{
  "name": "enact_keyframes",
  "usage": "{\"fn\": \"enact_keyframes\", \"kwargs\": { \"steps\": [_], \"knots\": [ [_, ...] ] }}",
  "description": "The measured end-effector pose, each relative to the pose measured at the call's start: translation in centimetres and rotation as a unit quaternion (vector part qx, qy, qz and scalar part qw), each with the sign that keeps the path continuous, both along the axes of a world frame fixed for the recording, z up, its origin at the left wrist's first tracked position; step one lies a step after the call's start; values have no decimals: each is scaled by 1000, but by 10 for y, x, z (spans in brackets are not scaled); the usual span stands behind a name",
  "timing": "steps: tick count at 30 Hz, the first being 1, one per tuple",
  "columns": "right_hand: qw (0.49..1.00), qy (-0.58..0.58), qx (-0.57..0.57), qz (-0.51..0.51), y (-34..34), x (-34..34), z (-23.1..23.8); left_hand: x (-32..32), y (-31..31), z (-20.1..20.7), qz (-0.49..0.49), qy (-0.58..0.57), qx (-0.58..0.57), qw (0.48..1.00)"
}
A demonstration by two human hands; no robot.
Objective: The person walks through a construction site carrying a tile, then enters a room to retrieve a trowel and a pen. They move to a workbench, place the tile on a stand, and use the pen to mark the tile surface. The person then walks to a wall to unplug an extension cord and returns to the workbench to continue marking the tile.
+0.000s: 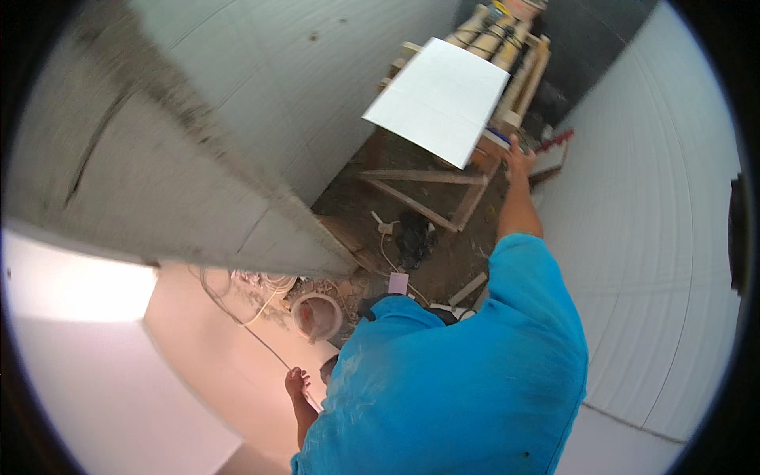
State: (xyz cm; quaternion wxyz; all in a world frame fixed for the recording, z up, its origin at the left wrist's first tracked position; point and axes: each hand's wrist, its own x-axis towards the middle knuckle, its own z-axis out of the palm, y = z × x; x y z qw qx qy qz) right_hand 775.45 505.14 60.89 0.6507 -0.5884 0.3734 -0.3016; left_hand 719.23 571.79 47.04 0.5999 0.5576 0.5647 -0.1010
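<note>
My right arm stretches away from me to the far right. The fingers of my right hand (518,158) close round the near end of a small blue-and-white object (497,138), whose kind I cannot make out. Just left of it a large white rectangular panel (443,99) lies tilted on a wooden stand (431,177). Down at the lower left my left hand (297,383) hangs beside my body, its fingers loosely bent and apart. A dark cord (257,336) runs up to it or passes behind it; I cannot tell which.
A concrete beam or wall edge (182,166) crosses the left side. A bucket (317,317) and coiled cable (277,283) stand on the littered floor. Past the panel lie timber poles (483,36). A black bag (413,240) lies under the stand. A pale wall (641,222) rises close on my right.
</note>
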Motion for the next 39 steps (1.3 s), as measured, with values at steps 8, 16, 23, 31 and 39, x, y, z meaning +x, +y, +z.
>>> {"fn": "enact_keyframes", "kwargs": {
  "steps": [8,16,23,31,39],
  "knots": [
    [988,-2,143,62,22,-50,-16,-39,-12,-13,85,1,81,993],
    [980,183,32,66,146,-166,-76,-128,-34,-24,118,87,292,945],
    [806,418,-86,409,398,-298,-119,-255,-30,-71,323,7,157,933],
    [570,199,-344,719,611,-395,-91,-452,-24,-15,484,-29,29,874],
    [454,226,-382,773,654,-459,-69,-524,51,11,567,-21,58,822]
  ]
}}
